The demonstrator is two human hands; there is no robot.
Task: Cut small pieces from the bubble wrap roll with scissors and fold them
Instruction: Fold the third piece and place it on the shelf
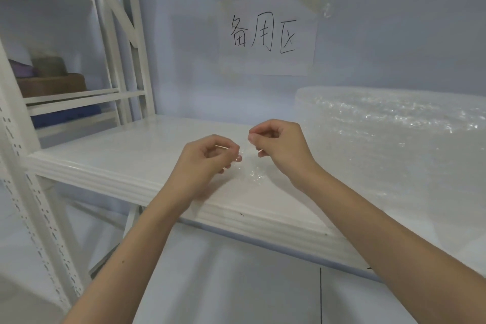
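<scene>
A small clear piece of bubble wrap (251, 172) hangs between my two hands just above the white table (126, 150). My left hand (207, 163) pinches its left top edge with curled fingers. My right hand (278, 144) pinches the right top edge a little higher. The big bubble wrap roll (389, 139) lies on the table to the right, close to my right wrist. No scissors are in view.
A white metal shelf rack (79, 97) with brown and purple items stands at the left. A paper sign (268, 37) with handwritten characters is stuck on the wall behind. The table's front edge (236, 213) runs under my forearms.
</scene>
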